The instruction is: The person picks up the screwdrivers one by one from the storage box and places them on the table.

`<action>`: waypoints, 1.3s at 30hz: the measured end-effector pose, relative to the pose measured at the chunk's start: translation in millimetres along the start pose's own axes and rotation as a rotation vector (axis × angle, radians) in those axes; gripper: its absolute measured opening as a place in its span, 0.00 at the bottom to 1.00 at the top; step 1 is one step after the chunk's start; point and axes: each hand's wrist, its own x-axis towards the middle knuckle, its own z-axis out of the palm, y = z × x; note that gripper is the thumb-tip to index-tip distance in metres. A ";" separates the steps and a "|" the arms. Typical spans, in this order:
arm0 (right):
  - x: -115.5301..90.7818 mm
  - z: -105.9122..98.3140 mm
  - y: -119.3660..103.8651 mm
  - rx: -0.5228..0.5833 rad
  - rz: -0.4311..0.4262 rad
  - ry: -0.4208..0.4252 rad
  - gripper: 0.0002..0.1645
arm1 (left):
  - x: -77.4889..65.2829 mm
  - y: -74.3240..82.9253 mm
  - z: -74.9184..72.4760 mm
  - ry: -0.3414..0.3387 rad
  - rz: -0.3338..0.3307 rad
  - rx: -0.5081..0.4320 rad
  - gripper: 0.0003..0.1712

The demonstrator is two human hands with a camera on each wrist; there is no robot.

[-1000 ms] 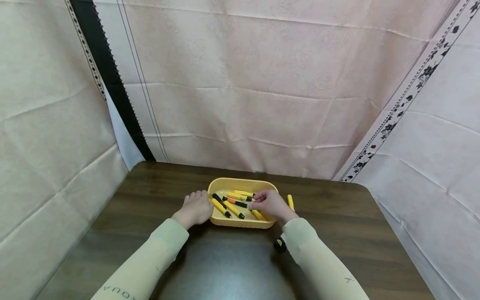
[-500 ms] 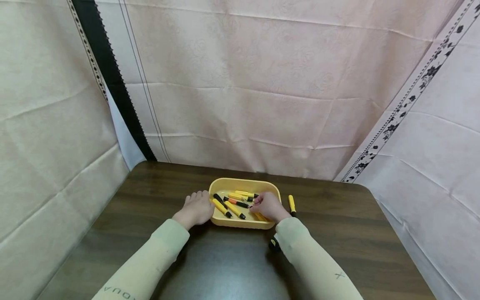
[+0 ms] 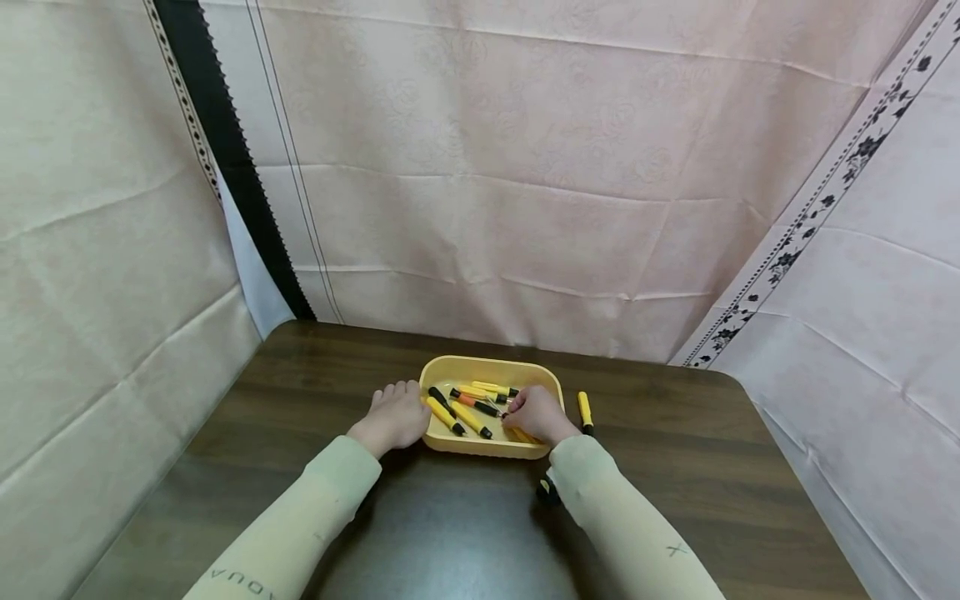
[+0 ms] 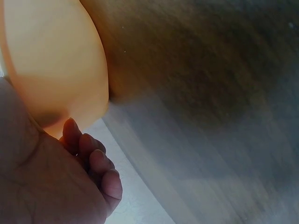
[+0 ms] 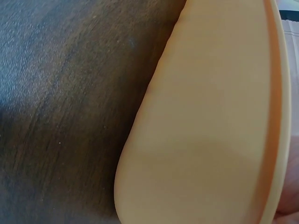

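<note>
A shallow yellow plastic tray (image 3: 480, 448) holds several slim yellow tools with black ends, such as the yellow-and-black one (image 3: 471, 419). Among them lies a slim orange-and-black pen-like tool (image 3: 467, 400). My right hand (image 3: 538, 413) reaches over the tray's right side, thumb and fingertips pinched together at the black end of the orange-and-black tool. My left hand (image 3: 394, 414) rests against the tray's left end, back upward. In the left wrist view its fingers (image 4: 100, 161) lie beside the tray wall (image 4: 65, 60). The right wrist view is mostly tray wall (image 5: 201, 116), which hides the fingertips.
Right of the tray, a yellow tool with a black end (image 3: 584, 408) lies on the brown wooden table (image 3: 675, 467). A black-and-yellow object (image 3: 546, 488) sits partly hidden beside the right sleeve. Pale cloth (image 3: 487, 208) hangs behind the table.
My right hand has shifted slightly right and its fingertips are closer together. The orange-and-black tool has slid slightly right. The left hand keeps its place at the tray.
</note>
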 end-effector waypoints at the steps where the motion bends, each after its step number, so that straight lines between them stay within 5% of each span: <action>1: 0.0 0.0 -0.3 -0.008 -0.001 0.000 0.09 | 0.3 0.2 0.2 0.001 -0.001 -0.002 0.24; 6: -0.3 0.4 -0.2 -0.005 -0.002 -0.002 0.06 | 0.9 1.1 0.7 -0.002 -0.007 -0.006 0.24; 26: -2.3 -11.4 1.9 0.281 -0.032 -0.030 0.10 | 0.6 1.2 -0.3 -0.006 -0.011 -0.006 0.24; 39: -4.3 -42.9 11.5 0.583 -0.022 0.057 0.18 | 0.9 1.3 -2.4 -0.025 -0.017 -0.012 0.25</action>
